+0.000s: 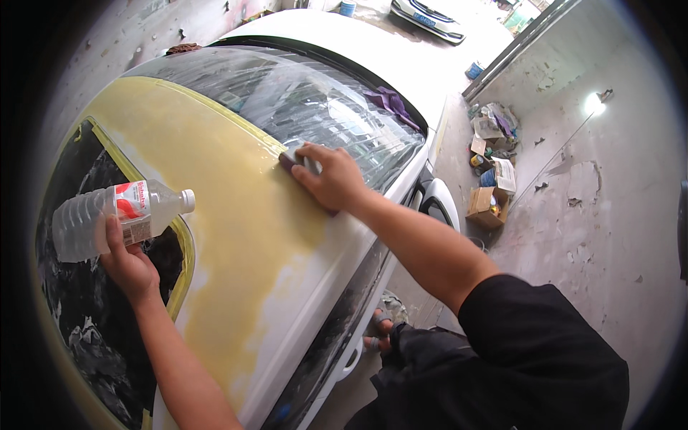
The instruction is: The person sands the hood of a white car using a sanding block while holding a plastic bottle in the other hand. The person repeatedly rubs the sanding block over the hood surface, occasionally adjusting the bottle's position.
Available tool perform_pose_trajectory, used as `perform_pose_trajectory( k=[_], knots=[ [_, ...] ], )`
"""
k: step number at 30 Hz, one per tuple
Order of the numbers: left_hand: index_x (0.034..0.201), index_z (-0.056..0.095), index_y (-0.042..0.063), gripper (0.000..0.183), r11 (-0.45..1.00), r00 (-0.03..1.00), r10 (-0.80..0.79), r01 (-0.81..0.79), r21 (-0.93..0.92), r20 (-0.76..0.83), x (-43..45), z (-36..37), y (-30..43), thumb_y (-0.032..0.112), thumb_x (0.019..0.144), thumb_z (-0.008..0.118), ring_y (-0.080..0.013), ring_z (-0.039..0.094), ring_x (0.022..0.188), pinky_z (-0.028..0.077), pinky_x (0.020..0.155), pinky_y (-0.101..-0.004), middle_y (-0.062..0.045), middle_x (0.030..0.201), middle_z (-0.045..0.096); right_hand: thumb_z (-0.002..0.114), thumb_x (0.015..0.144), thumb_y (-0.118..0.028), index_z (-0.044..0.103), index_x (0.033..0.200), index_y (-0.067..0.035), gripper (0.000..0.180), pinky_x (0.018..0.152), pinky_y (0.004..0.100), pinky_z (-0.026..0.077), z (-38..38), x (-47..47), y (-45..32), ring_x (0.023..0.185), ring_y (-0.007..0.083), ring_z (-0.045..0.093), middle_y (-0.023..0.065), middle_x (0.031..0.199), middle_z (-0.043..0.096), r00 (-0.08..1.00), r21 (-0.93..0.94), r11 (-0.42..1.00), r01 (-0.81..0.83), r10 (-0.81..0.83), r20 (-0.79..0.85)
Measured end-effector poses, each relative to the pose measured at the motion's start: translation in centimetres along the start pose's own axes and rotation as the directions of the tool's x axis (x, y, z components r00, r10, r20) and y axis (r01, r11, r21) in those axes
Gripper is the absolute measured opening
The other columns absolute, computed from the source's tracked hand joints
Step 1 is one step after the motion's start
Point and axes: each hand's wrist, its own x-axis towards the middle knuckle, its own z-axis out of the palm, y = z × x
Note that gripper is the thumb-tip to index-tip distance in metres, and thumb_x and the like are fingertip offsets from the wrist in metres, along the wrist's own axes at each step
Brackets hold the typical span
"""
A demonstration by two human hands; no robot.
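Observation:
My left hand (131, 263) grips a clear plastic bottle (97, 220) with a white cap and a red and white label, tilted on its side over the masked roof opening (91, 344). Under my right hand (333, 174) is a dark reddish sanding block (289, 162), pressed on the car roof (226, 209) near its front edge. The roof is white with broad yellowish patches. Yellow masking tape (215, 107) runs along the windshield edge, where the surface looks wet. How much of the block lies beneath my palm is hidden.
Plastic film covers the windshield (301, 102), with a purple cloth (392, 105) at its far corner. A side mirror (438, 201) juts out on the right. Beyond it, a cardboard box (486, 207) and cans stand by the wall. A lit lamp (595, 103) hangs there.

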Motion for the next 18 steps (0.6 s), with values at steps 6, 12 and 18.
perform_pose_trajectory(
  k=[6, 12, 18],
  knots=[
    [0.127, 0.060, -0.002, 0.045, 1.000, 1.000, 0.013, -0.014, 0.013, 0.017, 0.0, 0.2, -0.1, 0.034, 0.101, 0.063, -0.0211, 0.066, 0.108, 0.052, 0.094, -0.0346, -0.012, 0.119, 0.065, 0.072, 0.083, -0.036, 0.068, 0.120, -0.016, 0.042, 0.088, 0.0469, 0.049, 1.5, -4.6, -1.4, 0.099, 0.0358, 0.059, 0.0061, 0.140, 0.062, 0.946, 0.038, 0.957, 0.286, -0.289, 0.147],
    [0.129, 0.059, -0.001, 0.046, 1.000, 1.000, 0.007, -0.008, 0.016, 0.031, -0.1, 0.2, 0.1, 0.035, 0.100, 0.063, -0.0215, 0.065, 0.110, 0.052, 0.095, -0.0351, -0.012, 0.120, 0.065, 0.073, 0.086, -0.033, 0.070, 0.119, -0.014, 0.038, 0.092, 0.0471, 0.050, 1.9, -1.6, 0.5, 0.097, 0.0375, 0.061, 0.0094, 0.137, 0.065, 0.977, 0.001, 0.985, 0.170, -0.169, 0.128],
    [0.131, 0.058, -0.001, 0.047, 1.000, 1.000, -0.016, 0.016, -0.003, -0.004, -0.1, 0.1, -0.2, 0.035, 0.101, 0.062, -0.0228, 0.065, 0.112, 0.052, 0.097, -0.0365, -0.013, 0.122, 0.064, 0.074, 0.085, -0.030, 0.069, 0.119, -0.012, 0.039, 0.087, 0.0464, 0.050, 2.3, -5.0, -1.4, 0.097, 0.0326, 0.064, 0.0085, 0.134, 0.067, 0.929, 0.047, 0.929, 0.366, -0.368, 0.044]
  ],
)
